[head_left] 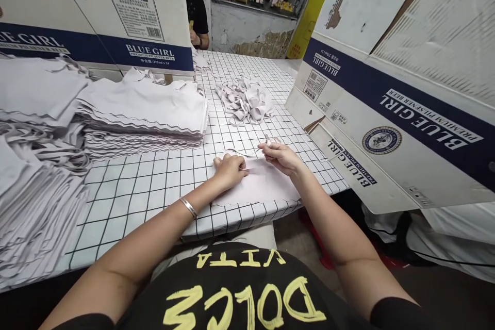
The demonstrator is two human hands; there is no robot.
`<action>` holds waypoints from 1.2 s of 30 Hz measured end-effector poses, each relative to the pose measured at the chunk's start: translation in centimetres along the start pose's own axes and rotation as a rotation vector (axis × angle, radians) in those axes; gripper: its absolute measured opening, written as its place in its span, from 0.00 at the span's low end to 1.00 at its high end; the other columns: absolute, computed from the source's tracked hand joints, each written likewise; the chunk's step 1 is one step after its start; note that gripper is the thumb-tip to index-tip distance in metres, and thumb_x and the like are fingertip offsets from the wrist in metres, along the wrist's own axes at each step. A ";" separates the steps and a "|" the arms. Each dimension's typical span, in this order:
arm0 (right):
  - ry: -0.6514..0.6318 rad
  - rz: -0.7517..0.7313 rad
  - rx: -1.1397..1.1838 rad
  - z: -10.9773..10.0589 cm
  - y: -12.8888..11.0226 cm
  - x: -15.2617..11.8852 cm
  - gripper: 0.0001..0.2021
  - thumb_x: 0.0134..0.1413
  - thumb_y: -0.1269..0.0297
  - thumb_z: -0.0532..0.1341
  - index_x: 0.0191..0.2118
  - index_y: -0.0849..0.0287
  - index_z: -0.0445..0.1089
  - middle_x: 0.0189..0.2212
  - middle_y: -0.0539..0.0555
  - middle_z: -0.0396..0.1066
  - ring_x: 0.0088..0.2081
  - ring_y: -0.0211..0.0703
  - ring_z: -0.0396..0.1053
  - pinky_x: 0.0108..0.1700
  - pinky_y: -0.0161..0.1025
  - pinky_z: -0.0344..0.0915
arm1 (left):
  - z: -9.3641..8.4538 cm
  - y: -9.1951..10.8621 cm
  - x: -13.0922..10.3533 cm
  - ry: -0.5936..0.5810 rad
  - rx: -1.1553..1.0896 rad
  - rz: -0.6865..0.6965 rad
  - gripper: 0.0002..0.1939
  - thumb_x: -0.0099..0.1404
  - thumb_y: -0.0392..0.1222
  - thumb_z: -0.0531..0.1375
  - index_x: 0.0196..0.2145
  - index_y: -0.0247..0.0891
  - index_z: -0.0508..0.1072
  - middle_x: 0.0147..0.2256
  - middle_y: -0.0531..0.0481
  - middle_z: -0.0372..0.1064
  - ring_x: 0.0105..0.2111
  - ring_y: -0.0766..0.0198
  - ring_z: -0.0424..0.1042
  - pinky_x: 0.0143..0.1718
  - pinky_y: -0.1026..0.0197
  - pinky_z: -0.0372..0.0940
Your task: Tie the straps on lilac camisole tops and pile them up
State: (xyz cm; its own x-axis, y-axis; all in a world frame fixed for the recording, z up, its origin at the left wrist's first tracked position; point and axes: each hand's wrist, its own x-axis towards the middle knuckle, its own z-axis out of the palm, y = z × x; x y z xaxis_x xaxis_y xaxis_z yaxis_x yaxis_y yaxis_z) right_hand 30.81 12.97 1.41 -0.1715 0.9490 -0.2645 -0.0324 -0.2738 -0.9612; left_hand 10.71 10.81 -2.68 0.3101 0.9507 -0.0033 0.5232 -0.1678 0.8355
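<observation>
A pale pink cloth piece (266, 185) lies flat at the table's front edge. My left hand (231, 169) rests on its upper left part, fingers curled and pressed on the fabric. My right hand (281, 157) is at the cloth's upper right edge, fingers pinched together around something small that I cannot make out. A small scrap of fabric and what looks like a metal tip show just beyond the right fingertips. Farther back lies a loose heap of cut strips (247, 100).
Stacks of cut fabric (143, 108) and folded pieces (38, 211) fill the left side. Cardboard boxes stand at the back left (154, 20) and along the right (348, 93). Across the checkered table (127, 185), a person (198, 13) in a dark top is partly visible.
</observation>
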 end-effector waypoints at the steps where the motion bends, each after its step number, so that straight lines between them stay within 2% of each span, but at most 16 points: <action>1: 0.006 -0.025 -0.015 0.1 0.3 0.0 0.18 0.34 0.59 0.73 0.35 0.60 0.75 0.28 0.49 0.68 0.26 0.31 0.59 0.30 0.35 0.57 | -0.1 -0.1 0.0 -0.009 -0.035 -0.015 0.07 0.53 0.39 0.66 0.23 0.40 0.70 0.29 0.47 0.69 0.47 0.46 0.58 0.54 0.43 0.38; 5: 0.003 -0.141 -0.191 1.1 1.5 0.1 0.15 0.35 0.59 0.71 0.30 0.60 0.72 0.29 0.50 0.69 0.29 0.36 0.63 0.32 0.37 0.59 | -0.2 -0.3 -0.3 0.016 -0.167 -0.083 0.06 0.50 0.42 0.68 0.21 0.42 0.74 0.27 0.47 0.70 0.49 0.45 0.58 0.56 0.42 0.33; 11: -0.130 -0.239 -0.552 1.7 3.0 0.5 0.10 0.47 0.57 0.63 0.28 0.59 0.68 0.26 0.49 0.67 0.31 0.39 0.64 0.38 0.39 0.61 | -0.3 -0.4 -0.4 0.045 -0.203 -0.090 0.12 0.46 0.49 0.70 0.20 0.42 0.74 0.29 0.47 0.72 0.49 0.45 0.58 0.57 0.44 0.31; 19: -0.162 -0.248 -0.703 1.9 3.7 0.3 0.06 0.51 0.62 0.57 0.31 0.59 0.67 0.28 0.49 0.67 0.32 0.38 0.62 0.36 0.36 0.58 | -0.3 -0.3 -0.4 0.045 -0.122 -0.043 0.08 0.52 0.42 0.67 0.19 0.41 0.72 0.29 0.47 0.72 0.46 0.49 0.59 0.55 0.45 0.35; 27: -0.149 -0.225 -0.633 2.7 3.7 0.0 0.05 0.50 0.63 0.58 0.31 0.59 0.67 0.27 0.48 0.66 0.31 0.38 0.62 0.36 0.36 0.58 | -0.3 -0.1 -0.6 0.031 0.100 -0.021 0.06 0.57 0.43 0.64 0.25 0.39 0.74 0.33 0.48 0.74 0.44 0.53 0.63 0.50 0.48 0.43; 32: -0.047 -0.242 -0.480 3.8 5.3 0.4 0.07 0.49 0.61 0.61 0.31 0.59 0.68 0.27 0.47 0.68 0.32 0.38 0.64 0.37 0.36 0.60 | -0.3 0.3 -0.3 -0.017 0.240 -0.056 0.10 0.61 0.46 0.61 0.27 0.37 0.72 0.34 0.48 0.73 0.45 0.53 0.65 0.48 0.48 0.49; 34: -0.019 -0.228 -0.373 4.1 5.4 0.6 0.08 0.48 0.60 0.63 0.31 0.59 0.68 0.27 0.47 0.68 0.32 0.38 0.65 0.37 0.35 0.60 | -0.3 0.6 -0.9 0.040 0.366 -0.011 0.08 0.63 0.44 0.59 0.34 0.37 0.73 0.39 0.44 0.73 0.47 0.52 0.64 0.50 0.46 0.50; 36: -0.039 -0.182 -0.264 4.3 4.7 0.7 0.08 0.44 0.62 0.65 0.30 0.60 0.68 0.28 0.48 0.69 0.32 0.37 0.65 0.37 0.35 0.61 | -0.3 0.8 -2.4 0.131 0.519 0.109 0.12 0.65 0.41 0.57 0.46 0.37 0.71 0.48 0.41 0.69 0.51 0.51 0.62 0.55 0.43 0.46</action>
State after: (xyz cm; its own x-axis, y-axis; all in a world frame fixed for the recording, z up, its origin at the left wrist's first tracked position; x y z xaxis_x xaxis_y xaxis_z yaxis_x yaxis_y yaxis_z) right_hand 26.33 11.66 -2.99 -0.2245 0.9705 -0.0883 0.1901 -0.0453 -0.9807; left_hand 10.16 8.43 -1.84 0.3004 0.9396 0.1640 0.8268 -0.3422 0.4464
